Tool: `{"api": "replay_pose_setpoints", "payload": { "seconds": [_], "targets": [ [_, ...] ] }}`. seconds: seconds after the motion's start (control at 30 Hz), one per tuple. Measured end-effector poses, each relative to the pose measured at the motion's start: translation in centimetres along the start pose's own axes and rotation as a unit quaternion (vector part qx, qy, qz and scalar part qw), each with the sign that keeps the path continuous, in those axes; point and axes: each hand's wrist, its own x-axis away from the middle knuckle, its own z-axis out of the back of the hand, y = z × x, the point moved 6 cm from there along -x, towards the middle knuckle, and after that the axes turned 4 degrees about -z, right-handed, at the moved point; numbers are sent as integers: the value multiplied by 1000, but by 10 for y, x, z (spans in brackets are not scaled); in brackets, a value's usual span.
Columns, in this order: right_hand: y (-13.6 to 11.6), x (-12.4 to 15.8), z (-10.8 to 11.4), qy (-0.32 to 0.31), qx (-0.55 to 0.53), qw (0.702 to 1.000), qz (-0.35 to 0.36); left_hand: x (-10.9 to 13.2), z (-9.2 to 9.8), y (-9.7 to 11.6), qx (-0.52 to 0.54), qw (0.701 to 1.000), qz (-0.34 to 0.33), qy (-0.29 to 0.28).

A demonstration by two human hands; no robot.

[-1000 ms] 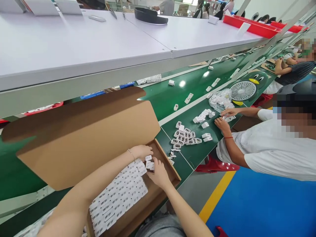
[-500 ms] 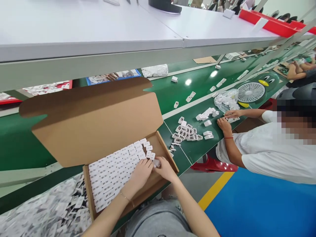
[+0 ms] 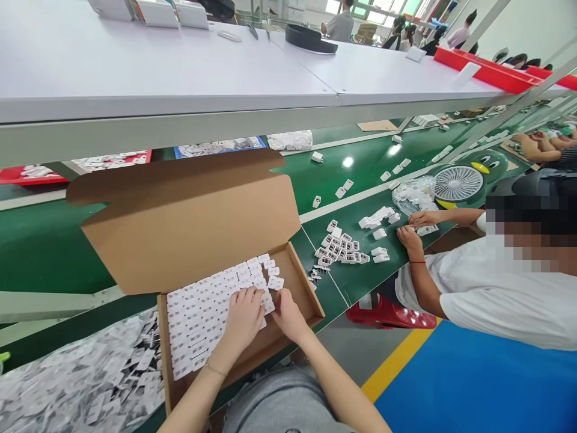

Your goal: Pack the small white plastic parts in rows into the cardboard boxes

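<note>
An open cardboard box (image 3: pixel 311 288) holds packed rows of small white charger blocks (image 3: pixel 202 319), their printed faces up. My left hand (image 3: pixel 246 316) lies over the right end of the rows, its fingers bent and close together on the blocks. Beside it, my right hand (image 3: pixel 289 316) pinches the edge of a white charger (image 3: pixel 269 304) with thumb and fingers. That charger sits between both hands, against its neighbours; the left fingertips reach it, partly hidden. Just above, a few chargers (image 3: pixel 274 281) stand loosely at the row ends.
The raised box lid (image 3: pixel 193 228) leans back under a white shelf (image 3: pixel 180 78). Loose chargers (image 3: pixel 340 246) lie on the green bench to the right, near a co-worker's hands (image 3: pixel 412 237) and a fan (image 3: pixel 458 183). A bag of white parts (image 3: pixel 90 373) is at lower left.
Both hands have moved left and slightly down in the box, bringing the charger against the rows. The camera view has tilted up, showing more of the shelf.
</note>
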Motion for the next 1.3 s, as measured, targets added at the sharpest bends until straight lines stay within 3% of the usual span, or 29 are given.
{"api": "replay_pose_setpoints", "payload": {
  "seconds": [0.17,0.3,0.4,0.57,0.73,0.87,0.93,1.03,1.13,1.2,1.3],
  "targets": [
    [-14,-10,38,64,144,986,57,12,-5,12,15,1000,19,-17],
    [-18,-30,37,-10,140,983,120,11,-19,18,-5,998,50,-31],
    [-2,-29,34,-13,118,989,87,13,-20,11,2,997,70,-18],
    [21,4,18,9,83,997,5,17,-6,-9,57,994,85,24],
    [1,22,-13,-6,-17,1000,-13,-20,-3,-7,26,999,23,26],
    [-2,21,-4,-39,-85,996,-7,-49,-19,7,-45,999,-18,-2],
    [6,10,13,-31,-142,989,-11,-53,-27,11,-67,997,-22,-10],
    [21,-25,31,13,-223,971,-81,-52,-30,11,-75,997,-21,-3],
    [14,-63,24,-21,-231,964,-133,-50,-23,4,-80,997,15,18],
    [-2,-79,15,-48,-225,966,-114,-50,-19,-4,-80,995,42,32],
    [-20,-91,11,-17,-232,969,-81,-54,-17,-15,-73,993,59,65]
  ]
}}
